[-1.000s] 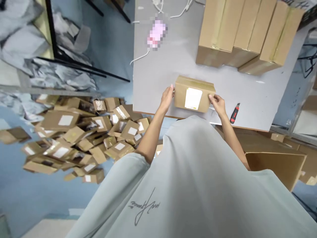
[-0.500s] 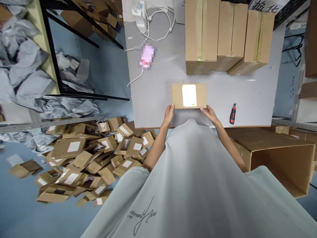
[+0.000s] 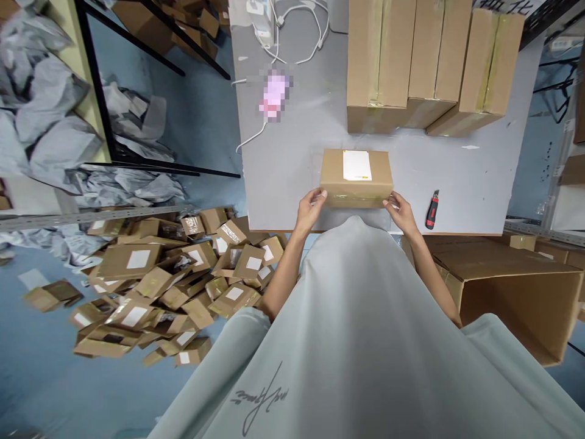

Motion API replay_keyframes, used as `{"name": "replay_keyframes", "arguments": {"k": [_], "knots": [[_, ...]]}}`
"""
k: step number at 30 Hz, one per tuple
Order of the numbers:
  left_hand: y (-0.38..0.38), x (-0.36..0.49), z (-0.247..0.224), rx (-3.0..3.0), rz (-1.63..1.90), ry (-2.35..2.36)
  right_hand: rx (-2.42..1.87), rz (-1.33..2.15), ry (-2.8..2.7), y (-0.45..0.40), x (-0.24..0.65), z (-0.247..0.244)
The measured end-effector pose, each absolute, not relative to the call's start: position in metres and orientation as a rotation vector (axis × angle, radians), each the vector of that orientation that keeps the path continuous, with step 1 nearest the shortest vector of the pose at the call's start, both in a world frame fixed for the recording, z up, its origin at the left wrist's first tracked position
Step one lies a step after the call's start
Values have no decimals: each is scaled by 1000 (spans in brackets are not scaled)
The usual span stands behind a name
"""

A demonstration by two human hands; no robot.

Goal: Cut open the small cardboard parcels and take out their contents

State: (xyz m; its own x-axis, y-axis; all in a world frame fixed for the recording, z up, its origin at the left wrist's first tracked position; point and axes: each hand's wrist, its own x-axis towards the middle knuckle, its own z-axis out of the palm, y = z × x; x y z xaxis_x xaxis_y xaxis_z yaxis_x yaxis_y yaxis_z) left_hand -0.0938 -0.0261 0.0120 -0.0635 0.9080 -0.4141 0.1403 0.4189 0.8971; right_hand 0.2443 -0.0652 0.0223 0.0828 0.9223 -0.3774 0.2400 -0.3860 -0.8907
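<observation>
We pinch a labelled carton at its 2 near corners, left hand and right hand, by the worktop's front edge, seemingly just raised. A red-and-black knife lies rightward; 3 larger boxes sit beyond.

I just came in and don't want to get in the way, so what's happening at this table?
A person stands at the table, left hand and right hand at opposite ends of a small cardboard box. A white label is on its top, and tape runs along the side facing the person. A utility knife lies to the right, larger boxes stand beyond, and a pile of boxes covers part of the floor to the left.
</observation>
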Motion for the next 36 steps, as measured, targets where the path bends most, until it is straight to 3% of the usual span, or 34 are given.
{"name": "replay_keyframes", "arguments": {"k": [11,25,30,36], "knots": [[-27,-87,15,1102,800,1534,-1883,1106,-1229,-64,267,30],[-58,-95,-16,849,768,1574,-1872,1357,-975,-91,276,-9],[-59,-88,-34,952,680,1498,-1782,1478,-1189,-95,270,-21],[-57,-80,-33,987,744,1512,-1784,1382,-1158,-92,262,-12]]}}
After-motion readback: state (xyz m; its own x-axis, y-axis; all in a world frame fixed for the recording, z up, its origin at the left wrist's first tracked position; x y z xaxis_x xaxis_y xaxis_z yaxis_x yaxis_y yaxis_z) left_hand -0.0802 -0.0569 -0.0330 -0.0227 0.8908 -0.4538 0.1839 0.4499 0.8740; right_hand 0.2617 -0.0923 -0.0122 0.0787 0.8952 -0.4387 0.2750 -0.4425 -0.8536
